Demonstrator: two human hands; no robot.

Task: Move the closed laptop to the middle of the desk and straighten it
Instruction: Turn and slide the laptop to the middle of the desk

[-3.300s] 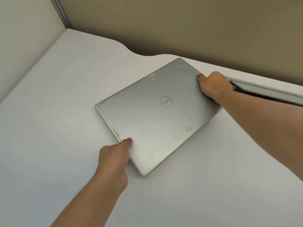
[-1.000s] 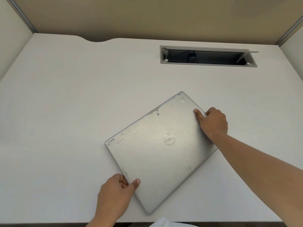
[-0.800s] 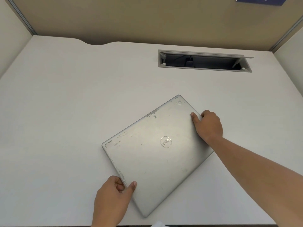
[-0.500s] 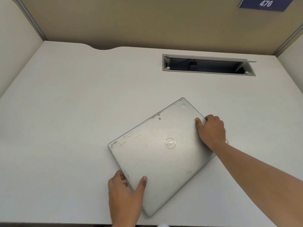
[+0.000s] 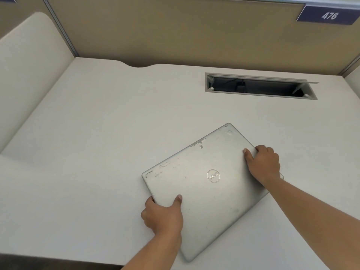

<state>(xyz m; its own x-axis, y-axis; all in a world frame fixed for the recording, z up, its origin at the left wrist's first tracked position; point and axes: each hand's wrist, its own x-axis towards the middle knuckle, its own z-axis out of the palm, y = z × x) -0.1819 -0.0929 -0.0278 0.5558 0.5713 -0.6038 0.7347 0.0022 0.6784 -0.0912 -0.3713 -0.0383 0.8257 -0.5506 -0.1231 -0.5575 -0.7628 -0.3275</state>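
A closed silver laptop with a round logo and scuffed paint lies flat on the white desk, turned at an angle with one corner pointing toward the near edge. My left hand grips its near-left edge, thumb on the lid. My right hand holds the far-right edge, fingers curled over it.
An open cable slot is cut into the desk at the back right. Tan partition walls close off the back, with a cream side panel on the left. A blue sign reading 476 hangs top right. The desk's near edge runs just below the laptop's corner.
The laptop has been carried from the desk's back left toward the middle front. In the last second my left hand slid forward along the edge and its thumb moved further onto the lid.
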